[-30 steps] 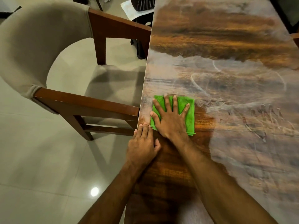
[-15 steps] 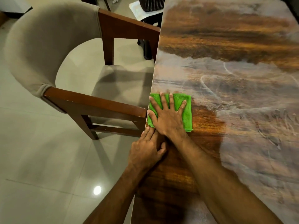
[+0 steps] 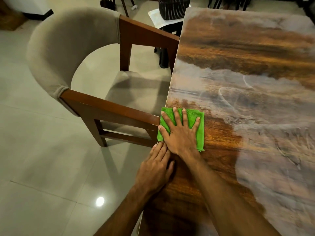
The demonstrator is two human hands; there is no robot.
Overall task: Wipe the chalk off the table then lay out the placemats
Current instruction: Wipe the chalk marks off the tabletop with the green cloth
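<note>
Pale glossy tiles cover the floor [image 3: 42, 159], and a round spot of lamp light [image 3: 100, 201] shines on them. A chair [image 3: 56, 53] stands on the tiles: curved beige padded back, beige seat, brown wooden arms and legs. Beyond it, a black stool [image 3: 167, 29] carries a white sheet [image 3: 156, 17] and a dark ribbed basket [image 3: 172, 7]. Far left is a white wall [image 3: 25, 4] with a dark skirting.

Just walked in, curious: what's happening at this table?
A person is wiping chalk off the wooden table. The right hand presses flat on a green cloth at the table's left edge; the left hand rests on that edge beside it. The near patch looks clean; chalk haze covers much beyond.
</note>
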